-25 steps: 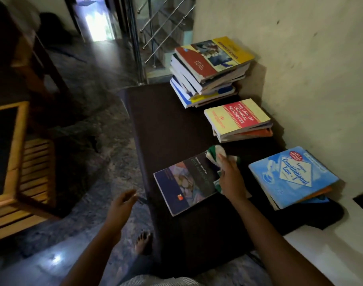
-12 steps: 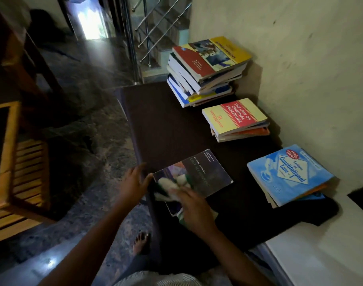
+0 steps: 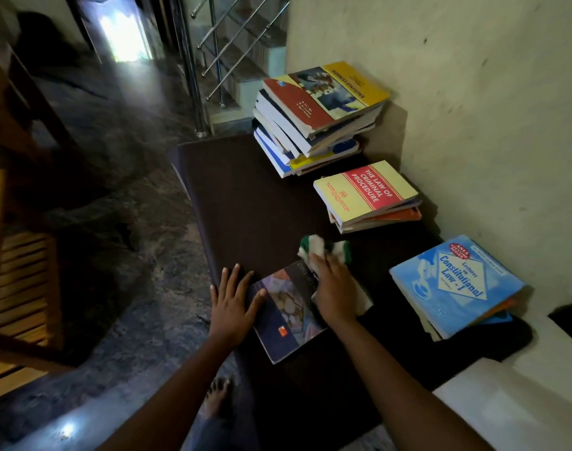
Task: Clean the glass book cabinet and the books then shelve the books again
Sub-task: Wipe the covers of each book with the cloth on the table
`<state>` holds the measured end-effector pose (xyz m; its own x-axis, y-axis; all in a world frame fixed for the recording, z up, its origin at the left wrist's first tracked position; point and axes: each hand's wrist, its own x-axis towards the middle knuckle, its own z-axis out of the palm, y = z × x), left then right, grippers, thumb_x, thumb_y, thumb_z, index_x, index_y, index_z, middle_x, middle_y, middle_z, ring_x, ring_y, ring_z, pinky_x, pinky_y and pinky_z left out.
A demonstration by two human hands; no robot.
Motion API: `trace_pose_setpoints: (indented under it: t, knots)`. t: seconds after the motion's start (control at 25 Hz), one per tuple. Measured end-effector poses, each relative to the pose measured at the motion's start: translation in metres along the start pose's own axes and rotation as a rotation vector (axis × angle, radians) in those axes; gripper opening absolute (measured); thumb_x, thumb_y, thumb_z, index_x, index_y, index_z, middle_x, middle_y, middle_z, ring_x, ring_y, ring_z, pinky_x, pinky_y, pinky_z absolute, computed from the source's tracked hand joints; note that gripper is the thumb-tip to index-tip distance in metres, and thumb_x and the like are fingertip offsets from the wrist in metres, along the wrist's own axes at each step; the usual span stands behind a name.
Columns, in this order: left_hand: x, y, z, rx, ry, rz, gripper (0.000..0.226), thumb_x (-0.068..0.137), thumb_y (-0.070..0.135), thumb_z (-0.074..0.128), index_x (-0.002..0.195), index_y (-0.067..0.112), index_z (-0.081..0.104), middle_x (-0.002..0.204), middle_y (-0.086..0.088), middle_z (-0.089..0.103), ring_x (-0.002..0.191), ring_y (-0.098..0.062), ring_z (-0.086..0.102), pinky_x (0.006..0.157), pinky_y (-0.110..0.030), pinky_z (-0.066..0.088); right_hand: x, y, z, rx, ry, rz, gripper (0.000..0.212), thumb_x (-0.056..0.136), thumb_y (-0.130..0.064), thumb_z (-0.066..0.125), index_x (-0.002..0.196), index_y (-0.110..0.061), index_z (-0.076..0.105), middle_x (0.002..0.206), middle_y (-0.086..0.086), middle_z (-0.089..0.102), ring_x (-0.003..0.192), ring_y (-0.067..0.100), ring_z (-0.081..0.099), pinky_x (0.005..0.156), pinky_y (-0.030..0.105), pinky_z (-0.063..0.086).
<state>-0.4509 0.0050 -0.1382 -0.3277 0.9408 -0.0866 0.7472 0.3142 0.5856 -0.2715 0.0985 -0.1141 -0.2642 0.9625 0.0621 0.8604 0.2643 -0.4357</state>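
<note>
R hand [image 3: 333,288] moved to book [image 3: 288,315] far end, grip clutching cloth [image 3: 323,247]; L hand [image 3: 231,304] flat, open.

The dark navy book [image 3: 286,315] bore a mottled purple, cream and brown picture with a small red square, and the cloth [image 3: 317,247] at its 1 o'clock was white with green bands. At its 3 o'clock the blue book [image 3: 454,284] showed a white diamond and a red badge. Farther off at 1 o'clock the pale yellow book [image 3: 366,190] carried a red band, and the top book [image 3: 323,96] at 12 o'clock was red and yellow.
</note>
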Motion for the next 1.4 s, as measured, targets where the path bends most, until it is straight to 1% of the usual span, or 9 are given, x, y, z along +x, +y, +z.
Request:
trace_pose_setpoints:
  t: [0.16,0.28,0.44,0.56,0.8,0.92,1.04,1.2,1.4]
  knots:
    - [0.004,0.000,-0.007,-0.321,0.013,-0.083,0.062,0.090,0.061,0.014,0.138,0.030,0.037,0.155,0.001,0.023,0.145,-0.013,0.004,0.113,-0.037,-0.016,-0.057,-0.040,0.028,0.003,0.030,-0.301,0.066,0.069,-0.015,0.068,0.131,-0.027,0.051,0.123,0.003,0.061,0.107,0.021,0.059,0.089,0.030,0.048]
    - [0.008,0.002,-0.026,-0.410,0.087,-0.081,0.066,0.089,0.051,0.013,0.136,0.020,0.046,0.143,-0.006,0.044,0.139,-0.019,0.028,0.111,-0.029,-0.008,-0.085,-0.050,0.021,0.166,-0.065,-0.403,0.055,0.073,-0.018,0.043,0.126,-0.029,0.054,0.113,-0.001,0.065,0.101,0.014,0.057,0.089,0.021,0.040]
    - [0.015,0.019,-0.031,-0.023,-0.050,0.015,0.064,0.092,0.060,0.029,0.139,0.019,0.042,0.140,-0.009,0.044,0.131,-0.027,0.037,0.113,-0.038,0.015,-0.098,-0.014,-0.010,0.423,-0.005,-0.212,0.055,0.076,-0.001,0.038,0.120,-0.026,0.060,0.123,-0.003,0.059,0.116,0.013,0.053,0.101,0.018,0.039]
    - [0.011,0.028,-0.025,0.394,-0.189,0.123,0.081,0.081,0.070,0.043,0.142,0.019,0.036,0.141,-0.005,0.037,0.129,-0.027,0.034,0.111,-0.038,0.024,-0.101,0.011,-0.039,0.518,0.158,-0.010,0.069,0.077,0.021,0.046,0.115,-0.037,0.050,0.125,-0.008,0.051,0.121,0.006,0.045,0.098,0.000,0.028]
    - [0.031,0.062,-0.043,0.382,-0.314,-0.085,0.070,0.072,0.053,0.072,0.125,0.014,0.050,0.130,-0.008,0.049,0.123,-0.026,0.043,0.102,-0.041,0.034,-0.088,0.025,-0.070,0.539,0.218,-0.025,0.062,0.078,0.022,0.045,0.119,-0.023,0.057,0.128,-0.010,0.052,0.125,0.007,0.044,0.099,0.002,0.028]
    - [0.037,0.089,-0.068,0.150,-0.317,0.025,0.035,0.080,0.034,0.071,0.106,0.011,0.064,0.106,-0.007,0.061,0.101,-0.023,0.057,0.084,-0.033,0.042,-0.083,0.026,-0.086,0.534,0.276,-0.080,0.057,0.080,0.021,0.045,0.122,-0.015,0.057,0.127,-0.021,0.048,0.126,-0.009,0.037,0.101,0.003,0.027]
    - [0.015,0.122,-0.084,-0.044,0.040,0.225,0.016,0.081,0.022,0.071,0.090,0.012,0.063,0.091,-0.001,0.049,0.089,-0.019,0.052,0.094,-0.043,0.038,-0.080,0.027,-0.107,0.565,0.400,-0.112,0.060,0.080,0.020,0.044,0.122,-0.021,0.053,0.125,-0.026,0.046,0.122,-0.018,0.035,0.102,0.006,0.029]
    - [-0.020,0.127,-0.048,0.158,0.529,0.505,0.028,0.070,0.004,0.071,0.096,0.012,0.062,0.103,-0.009,0.058,0.115,-0.034,0.051,0.108,-0.065,0.005,-0.086,0.032,-0.116,0.601,0.492,-0.078,0.060,0.082,0.019,0.043,0.122,-0.026,0.050,0.127,-0.021,0.047,0.123,-0.017,0.035,0.101,0.006,0.031]
    - [-0.045,0.063,0.035,0.495,0.197,0.756,0.039,0.075,0.034,0.067,0.108,0.016,0.060,0.127,-0.010,0.057,0.144,-0.030,0.010,0.110,-0.062,-0.001,-0.097,0.043,-0.097,0.589,0.433,-0.022,0.059,0.080,0.023,0.045,0.121,-0.019,0.054,0.128,-0.005,0.053,0.123,-0.012,0.039,0.099,0.004,0.031]
